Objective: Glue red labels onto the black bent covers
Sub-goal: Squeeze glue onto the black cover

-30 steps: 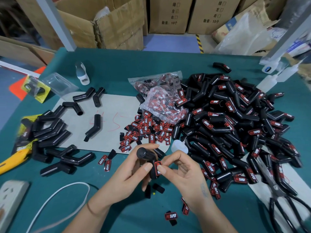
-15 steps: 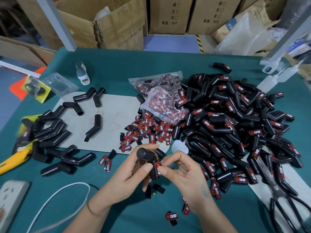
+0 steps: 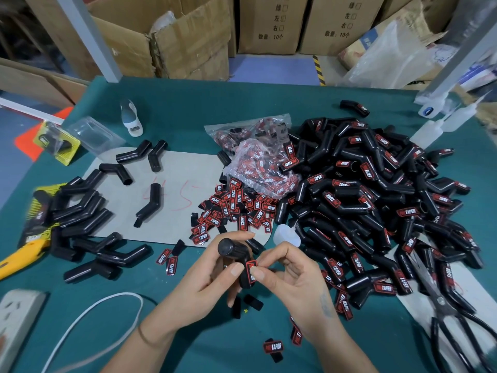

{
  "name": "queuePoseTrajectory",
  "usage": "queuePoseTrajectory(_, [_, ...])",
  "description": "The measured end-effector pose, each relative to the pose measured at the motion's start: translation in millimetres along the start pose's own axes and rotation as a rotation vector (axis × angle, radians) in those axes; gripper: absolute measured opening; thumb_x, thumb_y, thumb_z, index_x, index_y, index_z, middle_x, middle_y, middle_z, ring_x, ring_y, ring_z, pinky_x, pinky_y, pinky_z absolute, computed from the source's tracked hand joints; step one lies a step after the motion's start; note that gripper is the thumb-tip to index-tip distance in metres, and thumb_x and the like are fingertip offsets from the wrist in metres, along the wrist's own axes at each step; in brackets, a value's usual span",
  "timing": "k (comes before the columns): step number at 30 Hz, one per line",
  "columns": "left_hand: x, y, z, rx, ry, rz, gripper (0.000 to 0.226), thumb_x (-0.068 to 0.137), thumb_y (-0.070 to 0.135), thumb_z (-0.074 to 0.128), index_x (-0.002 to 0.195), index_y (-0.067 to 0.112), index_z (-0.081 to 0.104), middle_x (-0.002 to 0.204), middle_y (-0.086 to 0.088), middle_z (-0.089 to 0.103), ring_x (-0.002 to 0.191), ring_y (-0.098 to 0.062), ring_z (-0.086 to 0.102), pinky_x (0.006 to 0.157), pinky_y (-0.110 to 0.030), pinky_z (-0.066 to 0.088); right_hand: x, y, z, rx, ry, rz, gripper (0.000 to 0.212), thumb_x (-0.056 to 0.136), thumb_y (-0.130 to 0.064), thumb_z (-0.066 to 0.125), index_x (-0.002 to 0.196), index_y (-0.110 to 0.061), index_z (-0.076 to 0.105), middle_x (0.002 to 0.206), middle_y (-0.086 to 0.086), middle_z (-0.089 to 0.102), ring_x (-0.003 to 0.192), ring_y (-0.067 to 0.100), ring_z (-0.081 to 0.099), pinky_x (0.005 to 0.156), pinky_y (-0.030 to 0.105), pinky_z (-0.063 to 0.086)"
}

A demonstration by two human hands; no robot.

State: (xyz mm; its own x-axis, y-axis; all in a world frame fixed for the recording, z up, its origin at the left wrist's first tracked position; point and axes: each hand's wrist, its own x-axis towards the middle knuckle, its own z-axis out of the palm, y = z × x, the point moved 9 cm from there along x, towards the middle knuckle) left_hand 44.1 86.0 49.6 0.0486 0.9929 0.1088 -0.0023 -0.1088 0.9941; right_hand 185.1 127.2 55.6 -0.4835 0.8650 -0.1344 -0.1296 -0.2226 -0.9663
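Bench's left edge: a socket strip [image 3: 18,316] at the near corner, a yellow knife [image 3: 21,255] above it, and a heap of unlabelled covers [image 3: 80,211] on the edge of a grey card sheet [image 3: 183,168].
Loose labels: a scatter of red labels [image 3: 236,208] mid-bench at the card's right end, a clear bag [image 3: 258,157] of more behind them.
Left hand: left hand [image 3: 212,275] wrapped around a black bent cover [image 3: 236,254], near the bench's front edge — capped end up, thumb just beside the label.
Task's thing: that cover, held off the bench between both hands, with a red label [image 3: 251,270] on its lower leg.
Right hand: right hand [image 3: 293,278] pinching and pressing the label's edge with its fingertips [image 3: 255,271].
Right half: finished pile [image 3: 376,197] spreading to the right edge; scissors [image 3: 443,305] at the near right corner.
Risk: the label could set crooked or lift at a corner if pressure comes off before the glue grabs — and squeezed-out glue may stick fingers to it.
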Motion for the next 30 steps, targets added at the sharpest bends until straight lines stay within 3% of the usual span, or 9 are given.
queuePoseTrajectory(4, [0.0, -1.0, 0.8, -0.019, -0.007, -0.002, 0.04, 0.108, 0.027, 0.05, 0.146, 0.039, 0.049, 0.105, -0.006, 0.056, 0.063, -0.015, 0.06, 0.055, -0.028, 0.056, -0.4, 0.5, 1.1, 0.017, -0.005, -0.013, 0.012, 0.081, -0.026, 0.084, 0.082, -0.023, 0.072, 0.089, 0.005, 0.073, 0.084, 0.015, 0.071, 0.078, 0.026, 0.056])
queuePoseTrajectory(8, [0.1, -1.4, 1.0, -0.032, -0.013, 0.001, 0.04, 0.108, 0.042, 0.054, 0.147, 0.038, 0.048, 0.106, -0.007, 0.056, 0.064, -0.014, 0.06, 0.056, -0.028, 0.056, -0.7, 0.7, 1.1, 0.018, -0.009, -0.022, 0.013, 0.082, -0.025, 0.084, 0.082, -0.023, 0.071, 0.09, 0.005, 0.073, 0.085, 0.016, 0.072, 0.078, 0.026, 0.057])
queuePoseTrajectory(26, [-0.9, -7.5, 0.8, -0.057, -0.013, 0.006, 0.041, 0.108, 0.041, 0.055, 0.148, 0.036, 0.048, 0.107, -0.007, 0.057, 0.069, -0.02, 0.061, 0.056, -0.031, 0.058, -1.4, 1.0, -0.2, 0.0, 0.0, -0.018, 0.014, 0.082, -0.024, 0.083, 0.084, -0.019, 0.07, 0.091, 0.007, 0.074, 0.081, 0.018, 0.073, 0.077, 0.029, 0.058])
queuePoseTrajectory(30, [-0.3, -7.8, 1.3, -0.052, -0.016, 0.013, 0.04, 0.108, 0.041, 0.055, 0.147, 0.036, 0.048, 0.109, -0.006, 0.058, 0.072, -0.019, 0.062, 0.058, -0.031, 0.058, -1.2, 2.0, -1.2, -0.032, 0.015, -0.021, 0.016, 0.082, -0.028, 0.084, 0.085, -0.022, 0.07, 0.092, 0.008, 0.074, 0.081, 0.023, 0.073, 0.077, 0.034, 0.059])
